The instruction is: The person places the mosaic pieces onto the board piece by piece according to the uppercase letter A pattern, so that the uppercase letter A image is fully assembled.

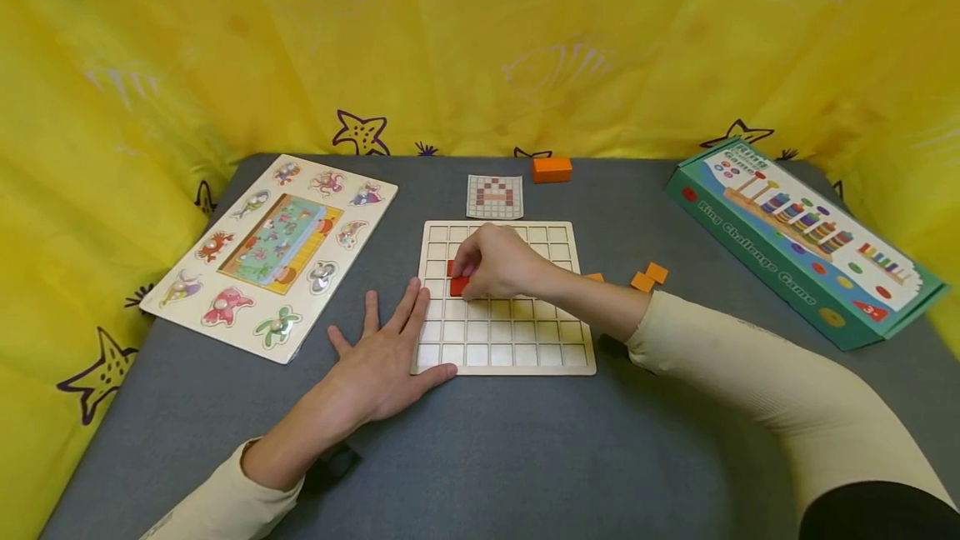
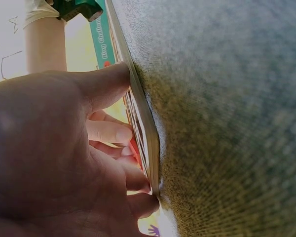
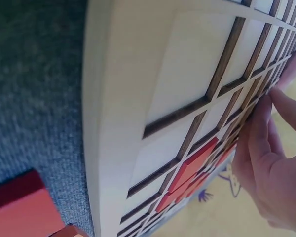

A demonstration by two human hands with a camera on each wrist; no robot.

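Observation:
A pale wooden grid board (image 1: 525,355) lies flat on the grey table. My left hand (image 1: 378,373) rests against its near-left corner, fingers straight and spread, the thumb along the near edge. Over the board's left part, my right hand (image 1: 501,263) pinches a red square tile (image 1: 458,287) with thumb and fingertips. Another bit of red shows just behind that tile, partly covered by the fingers. In the right wrist view, raised red tiles (image 3: 193,163) sit in cells of the grid, and the right hand (image 3: 274,158) bends its fingers down to the board.
Behind the board lie a small pattern card (image 1: 495,197) and an orange block (image 1: 552,170). Loose orange tiles (image 1: 649,276) are right of the board, beside the right forearm. A sea-animal peg puzzle (image 1: 300,340) lies left; a green game box (image 1: 795,244) lies right.

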